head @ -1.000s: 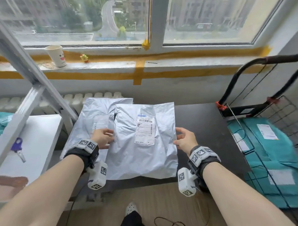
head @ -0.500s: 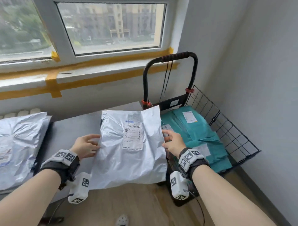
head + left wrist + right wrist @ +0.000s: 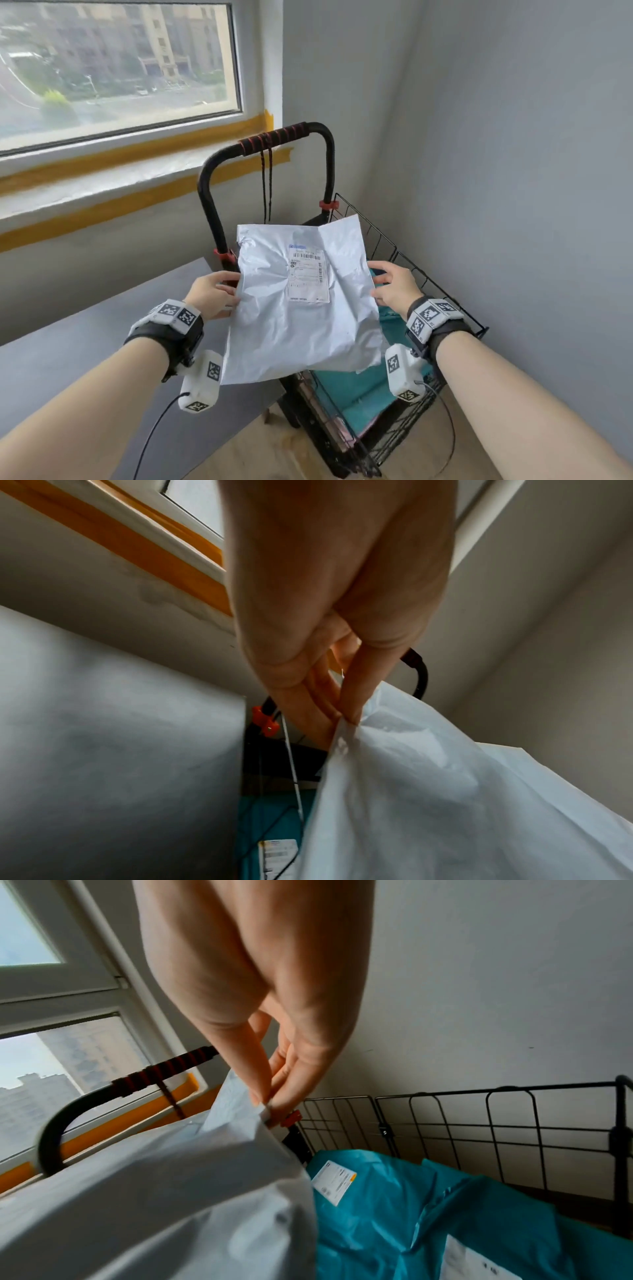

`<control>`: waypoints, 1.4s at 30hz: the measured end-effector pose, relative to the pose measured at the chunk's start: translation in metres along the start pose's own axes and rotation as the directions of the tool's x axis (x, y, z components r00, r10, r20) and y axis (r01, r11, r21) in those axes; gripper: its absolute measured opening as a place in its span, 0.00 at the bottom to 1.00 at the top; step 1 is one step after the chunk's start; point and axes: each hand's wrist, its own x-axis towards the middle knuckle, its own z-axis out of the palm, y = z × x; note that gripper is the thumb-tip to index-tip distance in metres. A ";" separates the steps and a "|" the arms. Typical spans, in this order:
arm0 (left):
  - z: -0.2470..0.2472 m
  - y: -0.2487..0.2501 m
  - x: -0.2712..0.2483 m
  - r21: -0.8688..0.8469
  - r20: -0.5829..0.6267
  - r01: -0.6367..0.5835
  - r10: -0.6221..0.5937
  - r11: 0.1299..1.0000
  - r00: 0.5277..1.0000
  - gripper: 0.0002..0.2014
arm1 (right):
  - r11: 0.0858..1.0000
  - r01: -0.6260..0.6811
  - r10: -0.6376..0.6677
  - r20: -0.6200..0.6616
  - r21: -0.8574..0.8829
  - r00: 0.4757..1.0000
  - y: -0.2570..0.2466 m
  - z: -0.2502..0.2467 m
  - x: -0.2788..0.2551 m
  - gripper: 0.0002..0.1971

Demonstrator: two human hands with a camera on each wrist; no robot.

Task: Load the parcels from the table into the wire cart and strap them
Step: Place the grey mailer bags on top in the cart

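Observation:
A grey plastic mailer parcel (image 3: 301,308) with a white shipping label hangs in the air above the black wire cart (image 3: 442,291). My left hand (image 3: 214,296) pinches its left edge, seen close in the left wrist view as thumb and fingers (image 3: 346,712) clamped on the parcel (image 3: 445,804). My right hand (image 3: 394,286) pinches the right edge, and the right wrist view shows its fingertips (image 3: 267,1099) on the parcel (image 3: 154,1191). Teal parcels (image 3: 445,1204) lie in the cart's basket (image 3: 514,1123).
The cart's black handle (image 3: 274,140) with red wrapping and a hanging cord stands against the windowsill wall. The dark table's right end (image 3: 85,342) is at my left. A grey wall (image 3: 513,171) closes in the cart on the right. Wooden floor shows below.
Both hands lifted the grey parcel off the table and carried it right, from over the table edge to above the cart. The second grey parcel on the table has dropped out of view.

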 end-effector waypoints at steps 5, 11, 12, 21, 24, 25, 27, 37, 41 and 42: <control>0.054 0.021 0.041 -0.015 0.046 0.027 -0.027 1.000 0.999 0.27 | 0.998 -0.061 0.061 -0.050 0.006 0.997 0.020 -0.041 0.060 0.30; 0.116 0.018 0.091 -0.014 -0.055 0.126 -0.126 0.992 0.990 0.27 | 0.990 -0.109 0.114 0.056 -0.087 0.992 0.044 -0.066 0.149 0.29; 0.125 0.014 0.096 -0.024 -0.094 0.144 -0.145 0.989 0.985 0.26 | 0.988 -0.113 0.122 0.083 -0.108 0.989 0.047 -0.066 0.166 0.29; 0.169 -0.027 0.136 -0.082 -0.370 0.329 -0.335 0.941 0.866 0.26 | 0.966 -0.066 0.148 0.323 -0.251 0.935 0.083 -0.028 0.283 0.28; 0.172 -0.033 0.146 -0.008 -0.406 0.404 -0.372 0.915 0.835 0.23 | 0.959 -0.061 0.165 0.369 -0.278 0.915 0.099 -0.007 0.302 0.26; 0.171 -0.035 0.151 0.014 -0.411 0.428 -0.385 0.904 0.827 0.22 | 0.956 -0.061 0.171 0.377 -0.287 0.910 0.104 0.000 0.306 0.25; 0.169 -0.040 0.162 0.039 -0.422 0.461 -0.403 0.886 0.812 0.21 | 0.946 -0.057 0.186 0.391 -0.318 0.901 0.112 0.013 0.314 0.24; 0.187 -0.066 0.197 0.073 -0.405 0.566 -0.494 0.821 0.769 0.25 | 0.908 -0.053 0.258 0.456 -0.416 0.852 0.133 0.043 0.330 0.27; 0.194 -0.067 0.193 0.039 -0.397 0.560 -0.502 0.827 0.768 0.27 | 0.901 -0.047 0.271 0.475 -0.431 0.837 0.129 0.040 0.323 0.28; 0.194 -0.066 0.190 0.045 -0.400 0.552 -0.491 0.833 0.774 0.27 | 0.898 -0.047 0.279 0.483 -0.438 0.830 0.127 0.037 0.321 0.28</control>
